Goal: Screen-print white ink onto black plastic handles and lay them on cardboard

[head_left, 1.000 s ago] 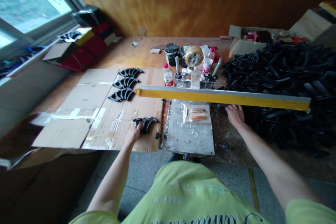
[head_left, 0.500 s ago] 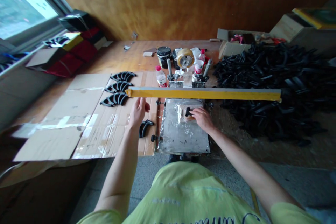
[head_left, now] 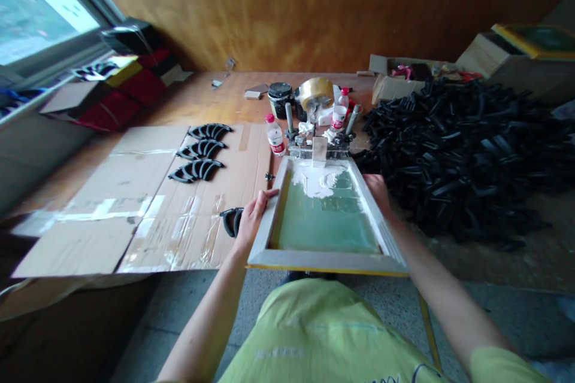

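A screen-printing frame [head_left: 326,261] lies lowered over the metal base, its green mesh [head_left: 323,224] facing up. White paste [head_left: 317,181] is smeared at the mesh's far end. My left hand [head_left: 253,218] is closed at the frame's left edge, fingers against the rim. On the right edge, my right hand [head_left: 378,190] is closed too, its fingertips partly hidden. Black curved pieces [head_left: 232,221] lie on the cardboard beside my left hand. The base plate and whatever is on it are covered by the frame.
Rows of black curved pieces [head_left: 196,170] rest on flattened cardboard [head_left: 148,191]. A big heap of black pieces [head_left: 471,161] spreads at the right. Behind the hinge clamps [head_left: 344,136] stand a bottle [head_left: 275,136], a black tub [head_left: 280,99] and a tape roll [head_left: 315,90].
The frame has swung down from its raised, edge-on position, covering the plate and black piece there. My right hand has left that piece for the frame's right edge; my left hand moved to its left edge.
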`<action>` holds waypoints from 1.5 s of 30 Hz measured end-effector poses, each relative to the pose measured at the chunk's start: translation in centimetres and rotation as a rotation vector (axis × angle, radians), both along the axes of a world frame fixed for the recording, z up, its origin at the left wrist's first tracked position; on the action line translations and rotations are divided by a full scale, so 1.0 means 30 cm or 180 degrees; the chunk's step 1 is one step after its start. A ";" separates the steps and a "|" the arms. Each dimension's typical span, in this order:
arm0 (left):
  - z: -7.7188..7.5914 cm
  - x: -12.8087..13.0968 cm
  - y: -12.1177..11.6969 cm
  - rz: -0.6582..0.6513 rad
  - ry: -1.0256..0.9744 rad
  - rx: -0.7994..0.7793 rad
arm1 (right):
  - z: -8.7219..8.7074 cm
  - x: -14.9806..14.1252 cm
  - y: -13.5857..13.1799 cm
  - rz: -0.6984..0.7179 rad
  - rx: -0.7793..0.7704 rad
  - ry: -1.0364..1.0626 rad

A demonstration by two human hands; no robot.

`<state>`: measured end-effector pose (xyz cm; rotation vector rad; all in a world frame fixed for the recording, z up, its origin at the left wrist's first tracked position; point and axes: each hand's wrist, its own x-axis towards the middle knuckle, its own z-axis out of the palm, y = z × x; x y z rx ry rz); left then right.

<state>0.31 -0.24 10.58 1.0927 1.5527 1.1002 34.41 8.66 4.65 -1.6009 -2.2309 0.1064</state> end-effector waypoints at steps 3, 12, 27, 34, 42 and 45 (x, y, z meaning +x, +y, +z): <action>-0.133 0.003 -0.046 -0.0083 0.0011 -0.0225 | 0.077 -0.029 0.100 -0.0340 0.0343 0.0310; -0.306 0.007 -0.029 -0.0147 0.0091 -0.0430 | 0.109 -0.363 0.191 0.0722 -0.0185 -0.0459; -0.256 0.013 -0.031 -0.0070 -0.0070 -0.0517 | 0.062 -0.298 -0.056 0.1533 0.0257 -0.0426; -0.206 0.007 -0.037 -0.0152 -0.0251 -0.0544 | 0.140 -0.319 0.035 0.1229 -0.0001 -0.0008; 0.024 -0.003 0.047 -0.0050 -0.0691 0.0028 | 0.259 -0.150 0.324 -0.0356 0.0235 0.0505; 0.104 0.027 0.140 0.0072 -0.1136 0.0674 | 0.180 -0.024 0.275 -0.0962 -0.0033 0.0789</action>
